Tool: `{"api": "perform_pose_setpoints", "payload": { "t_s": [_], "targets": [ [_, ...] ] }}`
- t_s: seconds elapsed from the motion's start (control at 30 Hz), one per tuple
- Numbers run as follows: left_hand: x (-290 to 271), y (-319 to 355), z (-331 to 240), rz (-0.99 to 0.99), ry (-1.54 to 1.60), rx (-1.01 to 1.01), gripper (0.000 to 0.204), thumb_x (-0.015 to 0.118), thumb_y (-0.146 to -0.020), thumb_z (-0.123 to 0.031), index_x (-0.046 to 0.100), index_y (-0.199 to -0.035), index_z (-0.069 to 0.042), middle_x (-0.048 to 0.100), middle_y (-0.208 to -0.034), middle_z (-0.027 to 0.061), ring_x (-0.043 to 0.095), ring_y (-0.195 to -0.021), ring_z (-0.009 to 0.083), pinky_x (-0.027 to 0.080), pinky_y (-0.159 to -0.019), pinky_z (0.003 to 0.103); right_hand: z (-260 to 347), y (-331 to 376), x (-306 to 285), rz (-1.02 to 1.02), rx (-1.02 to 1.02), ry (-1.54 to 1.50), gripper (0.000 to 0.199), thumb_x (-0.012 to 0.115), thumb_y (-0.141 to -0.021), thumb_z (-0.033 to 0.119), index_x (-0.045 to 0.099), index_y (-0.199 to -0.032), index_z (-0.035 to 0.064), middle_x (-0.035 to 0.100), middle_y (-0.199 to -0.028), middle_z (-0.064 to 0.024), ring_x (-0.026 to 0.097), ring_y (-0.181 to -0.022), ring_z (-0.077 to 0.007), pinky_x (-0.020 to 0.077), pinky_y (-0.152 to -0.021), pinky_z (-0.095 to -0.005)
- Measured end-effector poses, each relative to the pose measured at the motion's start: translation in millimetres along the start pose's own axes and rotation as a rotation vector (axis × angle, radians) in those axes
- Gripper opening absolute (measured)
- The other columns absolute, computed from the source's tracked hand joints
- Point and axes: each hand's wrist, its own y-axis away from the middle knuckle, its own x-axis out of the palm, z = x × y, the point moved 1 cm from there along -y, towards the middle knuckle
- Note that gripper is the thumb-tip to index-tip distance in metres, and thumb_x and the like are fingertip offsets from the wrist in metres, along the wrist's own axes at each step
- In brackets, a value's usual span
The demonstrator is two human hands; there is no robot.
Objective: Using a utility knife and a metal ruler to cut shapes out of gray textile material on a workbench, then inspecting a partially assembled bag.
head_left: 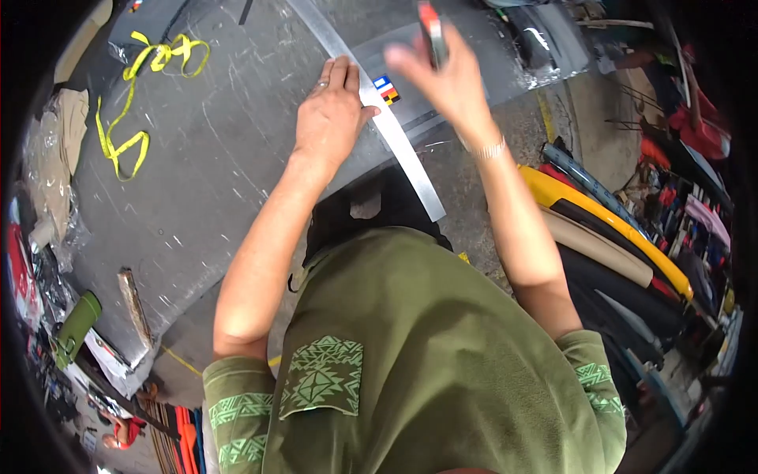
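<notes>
**Ruler pressed flat, cutter held up**

Left hand lying flat and open on a long metal ruler, near the upper middle of the frame, pinning it to the grey sheet. Right hand raised just above, clenched around a small cutter with a red tip. No cut line seen along the ruler yet, so probably early on. Scratched grey counter underneath. Yellow measuring tape curled at upper left. Rolls of cloth stacked at right. Crowded, messy workshop all around.
</notes>
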Motion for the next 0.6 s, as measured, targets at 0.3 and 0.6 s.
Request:
{"api": "perform_pose_setpoints", "payload": {
  "t_s": [0.3,0.6],
  "targets": [
    [3.6,7.3,12.0,-0.124,0.551,-0.104,0.054,0.066,-0.097,-0.020,0.051,-0.143,0.003,0.048,-0.152,0.0187,0.042,-0.144,0.0381,0.042,-0.116,0.044,-22.2,179.3,3.3,0.218,0.517,0.430,0.042,0.075,-0.083,0.023,0.052,-0.113,0.0045,0.069,-0.090,-0.0238,0.068,-0.090,-0.0464,0.0525,-0.078,-0.0517],
    [13.6,-26.7,34.9,-0.260,0.048,-0.258,0.074,0.069,-0.094,-0.048,0.050,-0.145,0.002,0.047,-0.151,0.0187,0.036,-0.145,0.0428,0.028,-0.120,0.056,-47.7,146.7,-76.7,-0.107,0.431,0.613,0.046,0.076,-0.081,0.032,0.051,-0.115,0.0114,0.070,-0.088,-0.0207,0.069,-0.086,-0.0448,0.0525,-0.075,-0.0521]
  ]
}}
